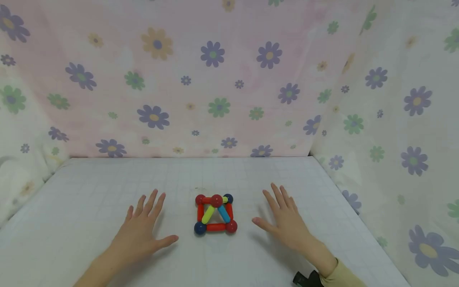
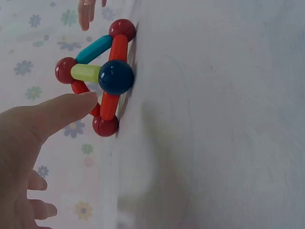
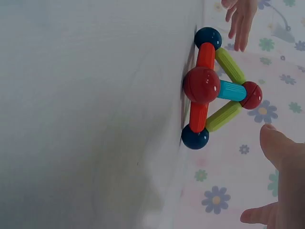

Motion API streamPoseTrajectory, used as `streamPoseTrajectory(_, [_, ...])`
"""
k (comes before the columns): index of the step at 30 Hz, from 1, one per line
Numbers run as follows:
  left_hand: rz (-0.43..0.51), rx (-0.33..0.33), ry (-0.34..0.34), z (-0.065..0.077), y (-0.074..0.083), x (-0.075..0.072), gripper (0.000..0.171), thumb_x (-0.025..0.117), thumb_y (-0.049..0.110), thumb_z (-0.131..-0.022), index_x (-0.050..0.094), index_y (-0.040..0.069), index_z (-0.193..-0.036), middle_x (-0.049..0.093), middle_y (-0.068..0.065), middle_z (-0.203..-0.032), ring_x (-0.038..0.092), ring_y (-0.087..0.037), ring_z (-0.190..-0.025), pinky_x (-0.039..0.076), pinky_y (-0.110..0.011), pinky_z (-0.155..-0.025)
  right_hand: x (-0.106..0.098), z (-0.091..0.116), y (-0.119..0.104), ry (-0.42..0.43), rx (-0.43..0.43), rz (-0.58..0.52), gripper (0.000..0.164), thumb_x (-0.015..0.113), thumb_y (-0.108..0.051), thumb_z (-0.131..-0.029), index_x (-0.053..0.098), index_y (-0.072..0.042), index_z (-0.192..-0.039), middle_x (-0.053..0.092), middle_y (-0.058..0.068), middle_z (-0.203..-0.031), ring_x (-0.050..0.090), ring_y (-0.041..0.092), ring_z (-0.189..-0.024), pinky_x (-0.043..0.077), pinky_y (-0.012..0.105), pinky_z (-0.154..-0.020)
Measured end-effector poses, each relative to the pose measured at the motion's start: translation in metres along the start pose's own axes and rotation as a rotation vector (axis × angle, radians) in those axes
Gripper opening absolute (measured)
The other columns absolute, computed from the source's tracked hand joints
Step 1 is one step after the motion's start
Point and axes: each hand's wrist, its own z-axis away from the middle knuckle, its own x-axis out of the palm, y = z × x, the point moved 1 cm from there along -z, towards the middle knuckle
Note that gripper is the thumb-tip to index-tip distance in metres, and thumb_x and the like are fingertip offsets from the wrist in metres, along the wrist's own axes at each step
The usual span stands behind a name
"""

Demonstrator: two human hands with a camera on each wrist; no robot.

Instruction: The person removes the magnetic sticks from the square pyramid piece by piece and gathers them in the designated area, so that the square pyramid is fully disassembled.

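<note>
A small pyramid of balls and rods point(image 1: 216, 227) stands on the white table between my hands. Its square base has red rods joining red and dark blue balls at the corners. Yellow-green and blue rods lean up to a red top ball point(image 1: 216, 200), which also shows in the right wrist view above a blue rod point(image 3: 232, 90). My left hand point(image 1: 140, 231) is spread to the left of the pyramid, apart from it and holding nothing. On the other side my right hand point(image 1: 287, 225) is likewise spread, its thumb toward the pyramid.
The white tabletop point(image 1: 107, 179) ends at a flowered curtain point(image 1: 186, 95) behind, with more flowered cloth point(image 1: 387, 131) down the right side. A black device point(image 1: 308, 279) sits by the right wrist, next to a tan sleeve point(image 1: 340, 275).
</note>
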Motion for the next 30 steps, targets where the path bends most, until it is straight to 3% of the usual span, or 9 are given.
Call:
streamPoseTrajectory(6, [0.212, -0.074, -0.166, -0.011, 0.017, 0.010, 0.119, 0.080, 0.066, -0.070, 0.022, 0.012, -0.160, 0.030, -0.017, -0.162, 0.034, -0.044, -0.144, 0.038, -0.066, -0.107, 0.010, -0.007, -0.019, 0.023, -0.048, -0.140, 0.080, 0.070, -0.054, -0.088, 0.043, -0.014, -0.151, 0.035, 0.012, -0.160, 0.035, 0.038, -0.144, 0.038, 0.067, -0.108])
streamPoseTrajectory(8, [0.284, -0.102, -0.193, -0.015, 0.021, 0.013, 0.118, 0.083, 0.062, -0.069, 0.023, 0.014, -0.160, 0.034, -0.015, -0.161, 0.038, -0.040, -0.143, 0.041, -0.064, -0.106, 0.015, -0.009, -0.024, 0.034, -0.066, -0.191, 0.075, 0.073, -0.050, -0.087, 0.047, -0.015, -0.148, 0.041, 0.010, -0.156, 0.042, 0.035, -0.140, 0.044, 0.062, -0.106])
streamPoseTrajectory(16, [0.470, -0.110, -0.227, -0.028, 0.029, 0.028, 0.113, 0.088, 0.051, -0.069, 0.028, 0.017, -0.159, 0.038, -0.012, -0.159, 0.039, -0.038, -0.144, 0.039, -0.061, -0.110, 0.025, -0.027, -0.036, 0.048, -0.103, -0.470, 0.053, 0.078, -0.034, -0.087, 0.059, -0.019, -0.135, 0.059, -0.001, -0.133, 0.059, 0.029, -0.118, 0.051, 0.054, -0.099])
streamPoseTrajectory(19, [0.513, -0.103, -0.236, -0.031, 0.033, 0.033, 0.114, 0.089, 0.049, -0.068, 0.029, 0.017, -0.159, 0.037, -0.012, -0.159, 0.037, -0.038, -0.144, 0.037, -0.062, -0.111, 0.028, -0.033, -0.042, 0.010, -0.098, -0.558, 0.051, 0.077, -0.031, -0.088, 0.060, -0.015, -0.134, 0.061, 0.004, -0.128, 0.060, 0.029, -0.113, 0.052, 0.053, -0.098])
streamPoseTrajectory(24, [0.563, -0.091, -0.235, -0.039, 0.038, 0.038, 0.115, 0.090, 0.046, -0.068, 0.027, 0.019, -0.159, 0.036, -0.012, -0.160, 0.036, -0.038, -0.145, 0.036, -0.063, -0.111, 0.035, -0.040, -0.049, 0.012, -0.122, -0.613, 0.048, 0.075, -0.030, -0.090, 0.061, -0.010, -0.132, 0.064, 0.008, -0.120, 0.061, 0.028, -0.106, 0.054, 0.049, -0.094])
streamPoseTrajectory(30, [0.600, 0.011, -0.220, -0.050, 0.037, 0.046, 0.116, 0.090, 0.044, -0.070, 0.022, 0.014, -0.160, 0.027, -0.009, -0.164, 0.028, -0.035, -0.150, 0.028, -0.062, -0.116, 0.041, -0.050, -0.060, 0.008, -0.134, -0.636, 0.044, 0.077, -0.026, -0.089, 0.063, -0.013, -0.129, 0.064, 0.010, -0.113, 0.062, 0.027, -0.097, 0.056, 0.046, -0.088])
